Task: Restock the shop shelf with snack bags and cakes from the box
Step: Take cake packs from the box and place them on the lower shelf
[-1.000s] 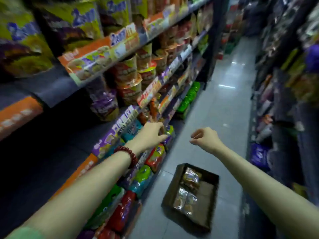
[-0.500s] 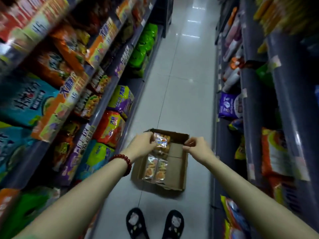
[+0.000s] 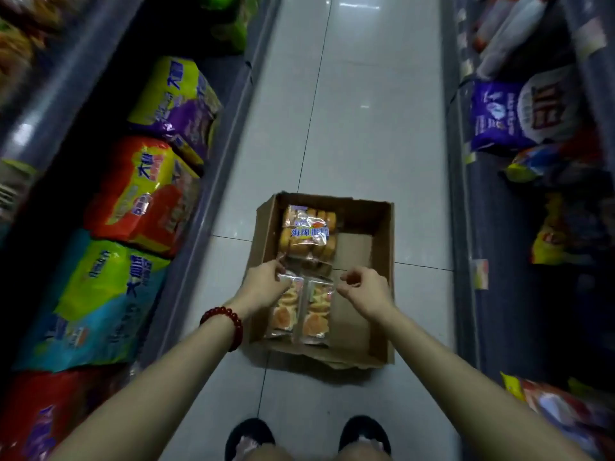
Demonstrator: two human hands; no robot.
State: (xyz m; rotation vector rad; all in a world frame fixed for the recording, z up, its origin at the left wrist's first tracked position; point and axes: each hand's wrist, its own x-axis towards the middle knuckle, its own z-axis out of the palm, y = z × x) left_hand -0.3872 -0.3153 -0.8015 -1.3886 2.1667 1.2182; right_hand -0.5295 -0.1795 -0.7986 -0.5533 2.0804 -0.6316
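Cakes [image 3: 285, 306] in crinkly, light, squashable wrap are sitting boxed, left fingers [image 3: 278, 281] seemingly touching one's top seam, right fingers [image 3: 346, 283] curling empty.

Floor: pale glossy tiled floor [image 3: 366, 128] of a shop aisle | On it: open cardboard box [image 3: 382, 294] | Left of box: low shelf [image 3: 213, 194] carrying large snack bags [image 3: 139, 191] | Right of box: low shelf [image 3: 492, 327] carrying a purple bag [image 3: 499, 118]
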